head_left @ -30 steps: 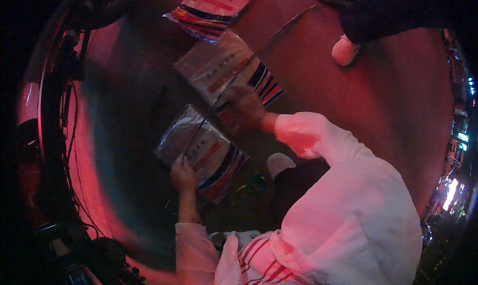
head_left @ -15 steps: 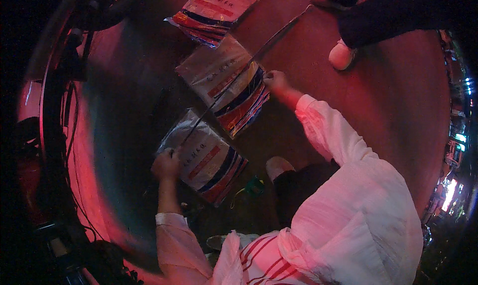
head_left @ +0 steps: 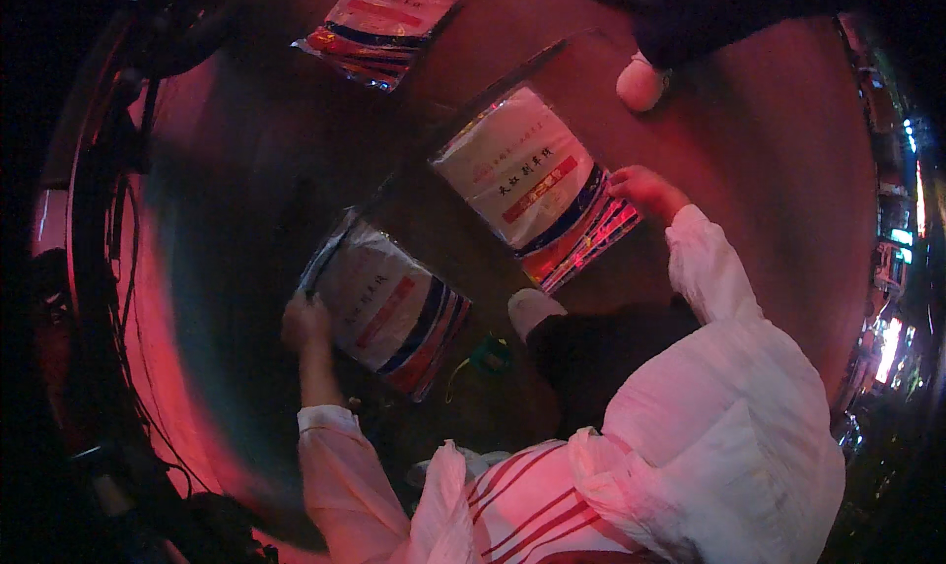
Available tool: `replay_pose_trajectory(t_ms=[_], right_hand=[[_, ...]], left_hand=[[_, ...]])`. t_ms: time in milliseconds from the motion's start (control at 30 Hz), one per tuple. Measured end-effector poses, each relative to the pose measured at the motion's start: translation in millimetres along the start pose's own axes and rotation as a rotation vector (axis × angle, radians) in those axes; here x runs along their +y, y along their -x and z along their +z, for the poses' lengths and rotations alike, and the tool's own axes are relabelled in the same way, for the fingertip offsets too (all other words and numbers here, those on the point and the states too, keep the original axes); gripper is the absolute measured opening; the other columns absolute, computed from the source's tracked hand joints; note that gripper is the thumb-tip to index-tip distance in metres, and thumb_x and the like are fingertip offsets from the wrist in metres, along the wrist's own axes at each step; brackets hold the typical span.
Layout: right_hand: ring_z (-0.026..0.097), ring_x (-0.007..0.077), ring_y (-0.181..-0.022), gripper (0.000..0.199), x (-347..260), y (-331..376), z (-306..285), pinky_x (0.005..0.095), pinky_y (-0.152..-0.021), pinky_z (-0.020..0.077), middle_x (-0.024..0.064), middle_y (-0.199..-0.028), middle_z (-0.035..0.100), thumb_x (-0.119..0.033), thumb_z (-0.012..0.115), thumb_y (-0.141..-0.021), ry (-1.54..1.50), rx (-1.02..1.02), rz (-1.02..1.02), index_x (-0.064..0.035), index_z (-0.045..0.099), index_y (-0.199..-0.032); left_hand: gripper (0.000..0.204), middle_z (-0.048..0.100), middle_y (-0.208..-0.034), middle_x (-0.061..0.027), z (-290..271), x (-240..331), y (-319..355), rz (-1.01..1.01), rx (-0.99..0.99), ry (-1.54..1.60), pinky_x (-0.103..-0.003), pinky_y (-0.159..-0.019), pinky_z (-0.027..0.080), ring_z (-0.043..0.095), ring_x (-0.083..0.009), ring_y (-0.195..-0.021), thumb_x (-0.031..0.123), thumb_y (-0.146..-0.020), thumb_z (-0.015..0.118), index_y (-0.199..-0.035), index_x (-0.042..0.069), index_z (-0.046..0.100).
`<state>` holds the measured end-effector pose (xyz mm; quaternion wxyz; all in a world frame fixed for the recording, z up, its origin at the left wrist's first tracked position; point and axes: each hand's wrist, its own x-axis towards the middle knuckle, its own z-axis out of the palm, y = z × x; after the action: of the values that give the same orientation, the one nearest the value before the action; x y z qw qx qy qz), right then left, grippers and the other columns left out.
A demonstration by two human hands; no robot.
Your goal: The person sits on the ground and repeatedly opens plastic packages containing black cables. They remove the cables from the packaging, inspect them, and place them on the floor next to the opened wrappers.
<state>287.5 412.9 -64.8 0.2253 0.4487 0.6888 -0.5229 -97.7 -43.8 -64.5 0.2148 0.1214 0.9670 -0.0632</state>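
Note:
My left hand is closed on the near end of a long dark cord, which runs away to the upper right and blurs near its far end. Under and beside that hand, a flat clear plastic bag with a white, red and blue print lies on the floor. My right hand pinches the lower right edge of a second such printed bag, which is tilted and lies to the right of the cord. A third bag rests on the floor farther off.
A small green thing with a yellow loop lies by the nearest bag. My light shoe is beside it. Another person's shoe and dark trouser leg stand at the upper right. Dark cables hang along the left side.
My right hand has pulled the second bag to the right and nearer, off the line of the cord. My left hand stays near the first bag, keeping the cord.

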Motion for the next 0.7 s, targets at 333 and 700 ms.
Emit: replay_pose_trajectory(t_ms=[333,700], right_hand=[[0.062,0.0147,-0.085,0.026,-45.0,29.1,21.9,0.0298,-0.081,0.0493,0.0061,-0.095,0.063,-0.011,0.059,-0.083,-0.582,-0.299,-0.17,-0.0005,0.056,-0.107],[0.06,0.0172,-0.096,0.038,-72.0,75.1,64.3,0.0311,-0.087,0.0479,0.0099,-0.11,0.061,-0.015,0.062,-0.081,-0.948,-0.421,-0.202,-0.0001,0.053,-0.115]], left_hand=[[0.03,0.059,-0.103,-0.0137,-23.8,14.0,42.1,0.409,0.289,0.173,-0.04,-0.085,0.044,0.053,-0.0312,-0.103,0.028,-0.085,0.056,-0.105,0.006,0.06],[0.033,0.053,-0.119,-0.0145,-7.7,94.9,140.5,-0.357,-1.17,1.519,-0.043,-0.086,0.048,0.055,-0.0265,-0.103,0.024,-0.093,0.047,-0.119,0.003,0.048]])
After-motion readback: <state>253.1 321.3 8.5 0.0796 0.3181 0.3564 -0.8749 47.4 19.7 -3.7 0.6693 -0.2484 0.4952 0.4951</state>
